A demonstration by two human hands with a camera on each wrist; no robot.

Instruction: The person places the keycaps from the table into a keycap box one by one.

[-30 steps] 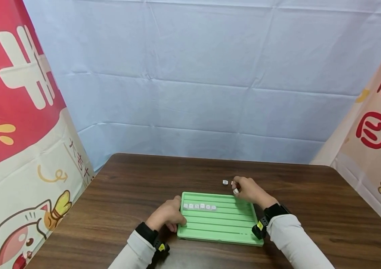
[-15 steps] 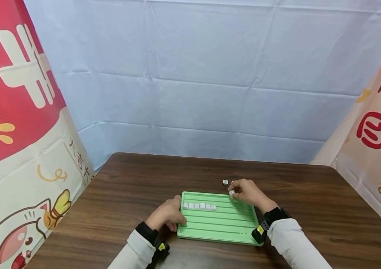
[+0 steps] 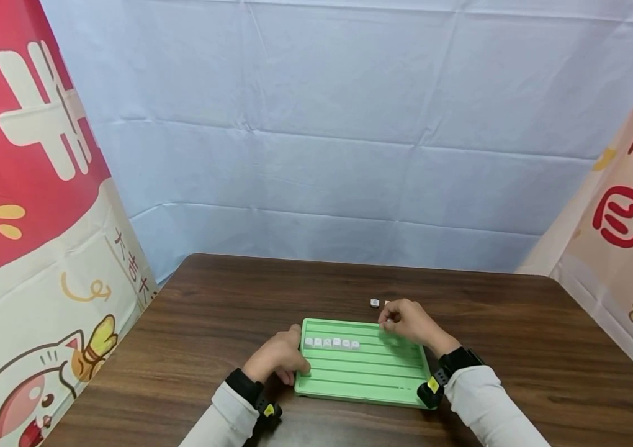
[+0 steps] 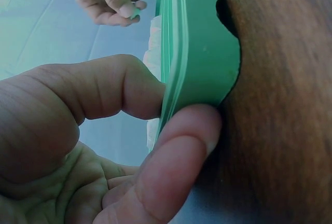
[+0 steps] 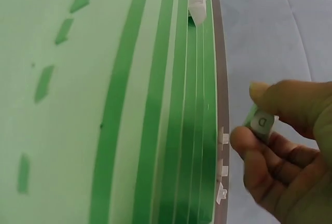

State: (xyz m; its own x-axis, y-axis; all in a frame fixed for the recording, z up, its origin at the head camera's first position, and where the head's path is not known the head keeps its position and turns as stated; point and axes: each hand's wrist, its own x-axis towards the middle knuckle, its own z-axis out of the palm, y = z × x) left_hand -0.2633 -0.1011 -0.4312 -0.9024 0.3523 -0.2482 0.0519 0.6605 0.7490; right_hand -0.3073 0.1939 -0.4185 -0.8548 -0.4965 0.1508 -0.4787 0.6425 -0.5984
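From the head camera, the right hand [image 3: 408, 321] has moved a little to the left and closer to the far edge of the green tray [image 3: 367, 379] than it was a moment ago, and the small white key cap it carries is now tucked in behind its fingers, so it is hard to see here. The left hand [image 3: 278, 357] has not moved; it holds the left edge of the tray, with its fingers curled onto the rim. A row of white key caps [image 3: 331, 343] sits in a groove near the top left of the tray, the same as before. Two loose key caps [image 3: 375, 303] lie on the brown table [image 3: 193, 323] just past the far edge of the tray, right next to the right hand. From the left wrist camera, the thumb and a finger [image 4: 137, 92] pinch the tray's edge [image 4: 194, 53] from both sides, and the other hand shows far off. From the right wrist camera, the thumb and fingers pinch one white key cap [image 5: 261, 122] with a letter on it, held just past the tray's rim [image 5: 220, 79], near some small white pieces along that edge.
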